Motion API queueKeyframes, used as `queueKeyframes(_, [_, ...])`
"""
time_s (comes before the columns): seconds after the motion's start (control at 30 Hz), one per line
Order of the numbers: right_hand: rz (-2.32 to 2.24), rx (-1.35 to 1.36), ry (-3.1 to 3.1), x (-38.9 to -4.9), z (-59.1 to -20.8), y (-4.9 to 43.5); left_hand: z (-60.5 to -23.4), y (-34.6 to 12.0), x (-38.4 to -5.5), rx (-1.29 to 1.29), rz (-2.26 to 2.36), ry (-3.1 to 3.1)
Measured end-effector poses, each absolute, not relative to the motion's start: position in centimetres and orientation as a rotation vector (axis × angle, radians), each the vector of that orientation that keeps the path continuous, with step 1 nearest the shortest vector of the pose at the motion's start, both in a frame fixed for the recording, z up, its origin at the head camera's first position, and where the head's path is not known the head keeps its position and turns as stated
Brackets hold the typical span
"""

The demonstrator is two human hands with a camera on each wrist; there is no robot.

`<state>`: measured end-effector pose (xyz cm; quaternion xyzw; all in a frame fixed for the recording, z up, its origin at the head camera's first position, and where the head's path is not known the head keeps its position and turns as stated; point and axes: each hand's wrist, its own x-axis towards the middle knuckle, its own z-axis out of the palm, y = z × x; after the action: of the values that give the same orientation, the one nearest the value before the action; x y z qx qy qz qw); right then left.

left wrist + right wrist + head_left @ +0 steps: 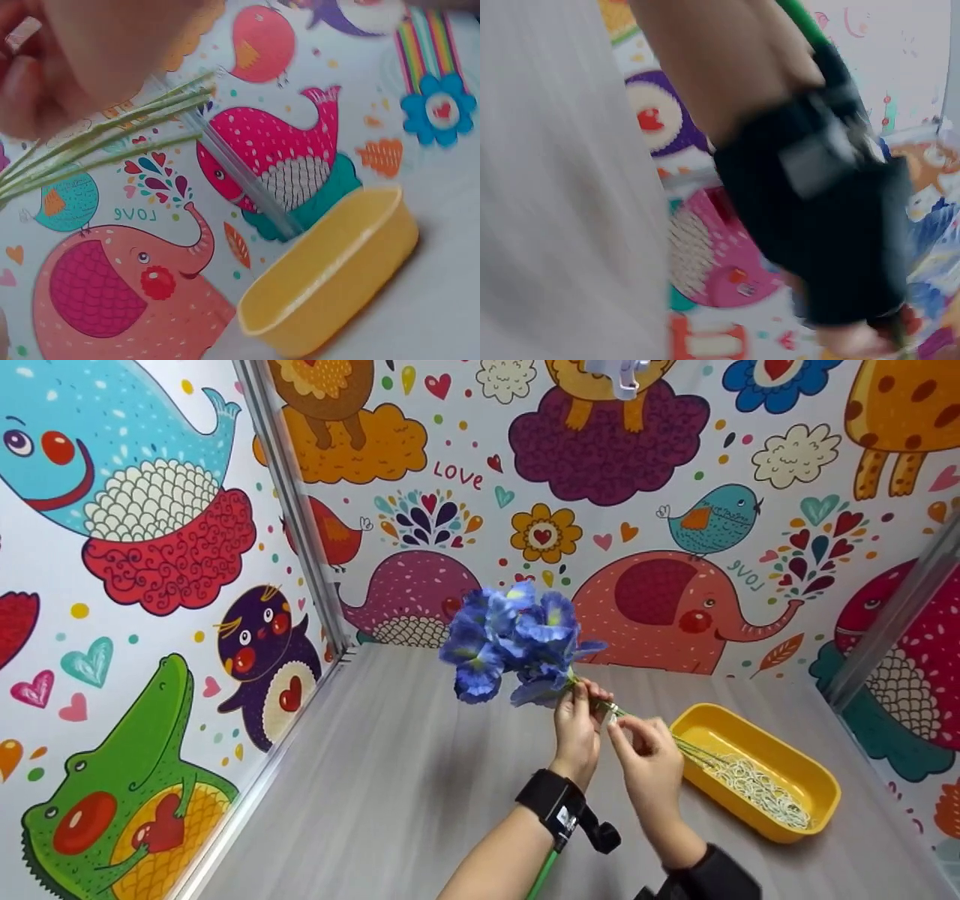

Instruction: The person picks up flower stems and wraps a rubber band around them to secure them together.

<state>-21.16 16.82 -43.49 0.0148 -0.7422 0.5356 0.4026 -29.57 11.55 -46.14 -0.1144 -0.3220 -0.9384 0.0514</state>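
A bunch of blue artificial flowers [517,637] is held up in front of the patterned wall, blossoms to the left. My left hand [577,733] grips its green stems just below the blossoms. A white rubber band [613,708] circles the stems beside the left fingers. Right there, thumb and forefinger of my right hand [651,757] pinch a white loop of the band. The loose stem ends [112,135] stick out past the hands in the left wrist view. In the right wrist view the left wrist's black strap [817,202] covers most of the work.
A yellow tray [739,810] with a heap of white rubber bands [757,787] stands on the grey table [360,780] to the right, beneath the stem ends. Printed cartoon walls [465,450] enclose the table at the back and sides. A green cable [541,874] runs along the left forearm.
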Motion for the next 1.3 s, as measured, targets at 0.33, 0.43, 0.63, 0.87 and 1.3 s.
queueKeyframes(0.33, [1.694, 0.065, -2.512, -22.2, -36.2, 21.4, -46.2, 10.4, -29.4, -0.591, -2.863, -1.204])
queueKeyframes(0.43, [1.849, 0.236, -2.638, -22.5, -35.4, 23.5, -46.0, 9.8, -29.5, -0.638, -2.916, -1.261])
queueKeyframes(0.63, [1.910, 0.701, -2.653, -22.3, -35.5, 26.7, -44.8, 8.6, -29.6, -0.758, -3.092, -1.287])
queueKeyframes(0.87, [1.362, 0.932, -2.568, -21.6, -35.9, 26.9, -42.9, 7.5, -29.2, -0.843, -3.425, -1.095])
queueKeyframes(1.3, [1.224, 0.880, -2.210, -22.5, -41.3, 25.8, -40.9, 8.5, -27.5, -0.346, -3.586, -0.384])
